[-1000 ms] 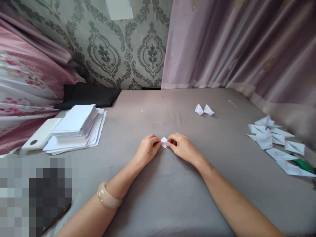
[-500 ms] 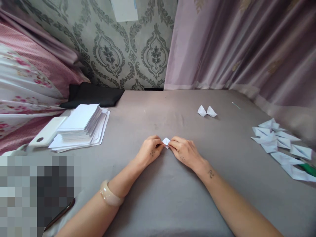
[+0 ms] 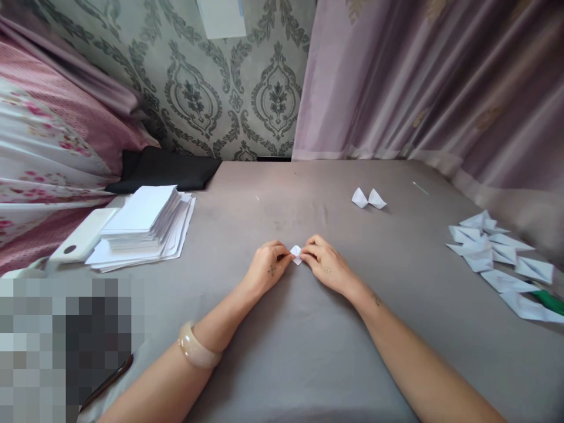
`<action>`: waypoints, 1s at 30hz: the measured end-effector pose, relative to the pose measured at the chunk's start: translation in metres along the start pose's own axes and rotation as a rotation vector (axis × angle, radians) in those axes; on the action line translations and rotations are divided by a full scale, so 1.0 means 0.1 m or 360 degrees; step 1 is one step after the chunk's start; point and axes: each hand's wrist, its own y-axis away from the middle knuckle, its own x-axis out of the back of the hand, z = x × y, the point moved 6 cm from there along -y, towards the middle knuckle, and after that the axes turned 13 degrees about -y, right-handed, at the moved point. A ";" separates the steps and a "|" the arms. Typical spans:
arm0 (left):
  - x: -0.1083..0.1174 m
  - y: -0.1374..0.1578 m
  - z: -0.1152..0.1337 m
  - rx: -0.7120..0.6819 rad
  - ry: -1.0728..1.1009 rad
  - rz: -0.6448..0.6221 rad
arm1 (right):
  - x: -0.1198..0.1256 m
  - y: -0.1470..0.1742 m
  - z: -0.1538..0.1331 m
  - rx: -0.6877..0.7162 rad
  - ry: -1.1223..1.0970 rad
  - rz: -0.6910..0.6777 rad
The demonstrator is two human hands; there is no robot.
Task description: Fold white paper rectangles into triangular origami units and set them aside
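A small white folded paper (image 3: 296,254), roughly diamond-shaped, is pinched between both hands just over the middle of the grey-covered table (image 3: 282,341). My left hand (image 3: 267,267) is closed on its left corner with thumb and fingertips, a pale bangle (image 3: 196,346) round that forearm. From the other side, my right hand (image 3: 326,264) pinches the right corner. Two pointed white paper pieces (image 3: 368,198) stand farther back, side by side. The fine folds between my fingertips are too small to make out.
A stack of white paper (image 3: 141,217) lies at the left beside a white phone-like object (image 3: 83,235), with black cloth (image 3: 171,170) behind. Several folded paper shapes (image 3: 497,249) are heaped at the right, near a green object (image 3: 549,301). A thin stick (image 3: 420,188) lies at the back right.
My right hand's fingers have shifted slightly and its wrist has turned a little. The folded paper shows more of its lower point. Both hands keep their pinch.
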 end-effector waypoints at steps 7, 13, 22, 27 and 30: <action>0.00 -0.01 0.00 0.0203 0.0036 0.0000 | -0.03 -0.06 0.09 -0.0112 -0.0078 0.0081; -0.02 -0.01 -0.01 0.0282 0.0054 0.0011 | -0.02 -0.07 0.09 -0.0132 -0.0037 0.0135; -0.06 -0.04 -0.06 0.0324 -0.0029 0.0040 | -0.01 -0.09 0.04 -0.0229 0.0041 0.0196; -0.12 -0.06 -0.10 0.0335 -0.0085 0.0047 | 0.03 -0.09 0.05 -0.0263 0.0073 0.0217; -0.18 -0.08 -0.11 0.0294 -0.0147 0.0057 | 0.02 -0.11 0.05 -0.0329 0.0110 0.0165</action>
